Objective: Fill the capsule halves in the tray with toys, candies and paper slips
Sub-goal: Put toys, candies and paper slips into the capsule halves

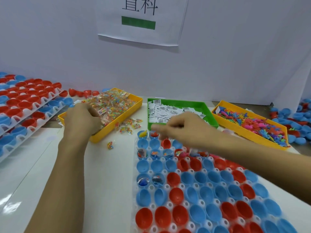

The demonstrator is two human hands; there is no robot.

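Observation:
A white capsule tray [134, 207] holds rows of blue and red capsule halves. Several halves in the far rows contain toys, candy packets or slips, and the near rows are hollow. My left hand [82, 118] is in the yellow candy tray [134, 100], its fingers curled into the candy packets [111, 103]. My right hand [181, 128] hovers, blurred, over the far rows of the capsule tray, just in front of the green tray [208, 113] of paper slips [161, 111]. Its fingers are curled, and whether they hold anything is hidden. The yellow toy tray [249, 132] holds small colourful toys [262, 126].
Loose candy packets [129, 126] lie on the table between the candy tray and the capsule tray. Stacked trays of capsule halves [30, 101] stand at the left. Loose halves [296, 118] are piled at the far right. A white wall with a paper sign [141, 19] closes the back.

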